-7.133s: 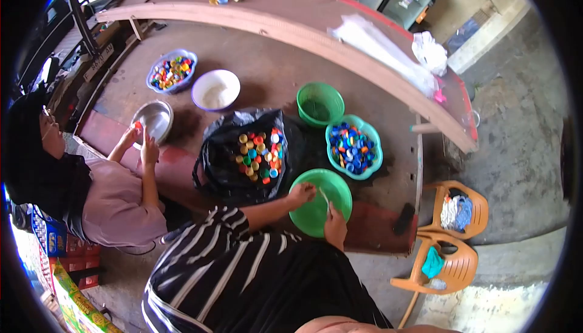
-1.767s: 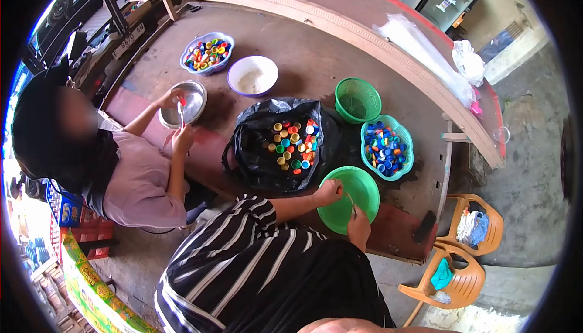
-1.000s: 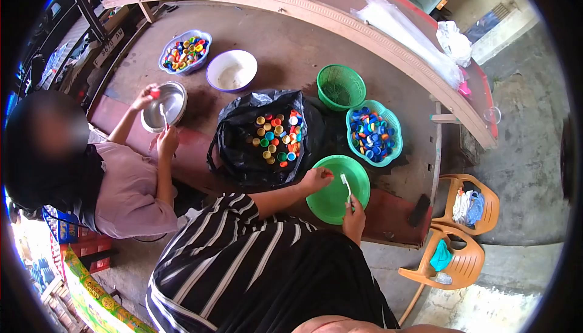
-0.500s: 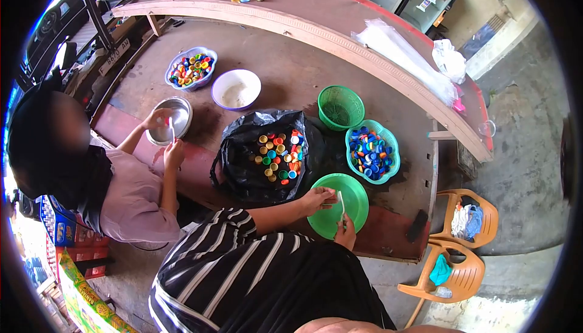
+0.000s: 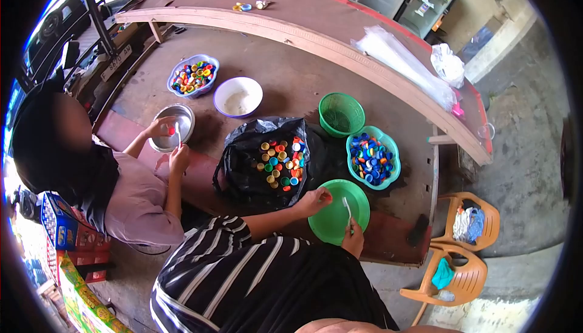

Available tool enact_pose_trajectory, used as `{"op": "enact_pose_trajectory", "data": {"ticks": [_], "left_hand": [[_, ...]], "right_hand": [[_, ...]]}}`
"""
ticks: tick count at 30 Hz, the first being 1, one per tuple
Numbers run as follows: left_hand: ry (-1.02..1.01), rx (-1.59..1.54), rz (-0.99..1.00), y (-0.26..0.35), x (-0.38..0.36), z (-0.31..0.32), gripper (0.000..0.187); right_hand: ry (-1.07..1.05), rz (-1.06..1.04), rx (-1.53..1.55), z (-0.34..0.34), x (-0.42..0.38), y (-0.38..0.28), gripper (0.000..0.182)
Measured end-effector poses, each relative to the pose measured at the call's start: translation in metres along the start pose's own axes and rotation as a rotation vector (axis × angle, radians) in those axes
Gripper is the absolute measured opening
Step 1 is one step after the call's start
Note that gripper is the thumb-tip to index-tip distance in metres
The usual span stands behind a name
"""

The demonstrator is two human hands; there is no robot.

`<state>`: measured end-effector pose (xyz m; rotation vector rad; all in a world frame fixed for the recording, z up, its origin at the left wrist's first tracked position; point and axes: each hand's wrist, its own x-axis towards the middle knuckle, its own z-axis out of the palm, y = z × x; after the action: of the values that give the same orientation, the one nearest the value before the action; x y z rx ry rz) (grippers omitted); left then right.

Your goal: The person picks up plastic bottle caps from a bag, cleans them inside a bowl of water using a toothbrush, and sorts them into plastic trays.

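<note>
My left hand [image 5: 314,203] is closed on a small red bottle cap [image 5: 328,198] above the left side of a green basin [image 5: 322,228]. My right hand [image 5: 353,239] grips a white toothbrush [image 5: 348,210] by its handle, over the basin's right side. The brush head points up and away from me, apart from the cap. Behind my left wrist lies an open black plastic bag [image 5: 240,169] with gold, red, green and orange caps [image 5: 278,158] in it. Beyond the basin stands a light-green scalloped bowl [image 5: 398,169] full of mostly blue caps.
A co-worker [image 5: 136,199] on the left holds a red cap and a white brush over a metal bowl [image 5: 193,127]. Farther back are a white bowl [image 5: 238,97], a bowl of mixed caps [image 5: 194,76] and a green basket [image 5: 342,114]. Orange chairs [image 5: 470,272] stand right.
My right hand has shifted slightly right and down, drawing the toothbrush away from the cap. My left hand has turned, so the red cap shows more clearly.
</note>
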<state>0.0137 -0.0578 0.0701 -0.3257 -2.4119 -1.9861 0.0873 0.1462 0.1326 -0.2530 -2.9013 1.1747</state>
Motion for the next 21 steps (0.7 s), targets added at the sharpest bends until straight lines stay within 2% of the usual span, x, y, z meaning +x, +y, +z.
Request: {"op": "enact_pose_trajectory", "data": {"ticks": [2, 3, 5, 8, 13, 15, 16, 17, 21], "left_hand": [[-0.074, 0.213, 0.15, -0.016, 0.0, -0.005, 0.017], [0.002, 0.197, 0.169, -0.02, 0.002, -0.002, 0.014], [-0.013, 0.175, 0.193, -0.002, 0.016, -0.005, 0.016], [0.023, 0.189, 0.38, 0.026, 0.053, -0.001, 0.014], [0.066, 0.009, 0.301, 0.052, 0.136, 0.022, 0.033], [0.11, 0.199, 0.289, 0.054, 0.152, 0.025, 0.042], [0.139, 0.205, 0.37, 0.053, 0.155, 0.025, 0.041], [0.12, 0.176, 0.342, 0.051, 0.153, 0.024, 0.041], [0.108, 0.083, 0.213, 0.036, 0.109, 0.002, 0.036]], "right_hand": [[-0.014, -0.054, 0.0, 0.002, 0.003, 0.015, 0.032], [-0.015, -0.078, -0.002, 0.001, 0.003, 0.02, 0.032], [-0.031, -0.043, -0.051, -0.005, 0.0, 0.017, 0.033], [-0.036, -0.011, -0.013, -0.008, -0.002, 0.021, 0.033], [-0.013, 0.067, 0.034, -0.011, -0.014, 0.021, 0.032], [0.038, 0.046, 0.029, -0.01, -0.021, 0.026, 0.031], [0.081, 0.01, 0.015, -0.005, -0.022, 0.033, 0.031], [0.121, -0.028, 0.003, -0.003, -0.023, 0.039, 0.031], [0.048, 0.075, -0.004, 0.005, -0.026, 0.046, 0.032]]}}
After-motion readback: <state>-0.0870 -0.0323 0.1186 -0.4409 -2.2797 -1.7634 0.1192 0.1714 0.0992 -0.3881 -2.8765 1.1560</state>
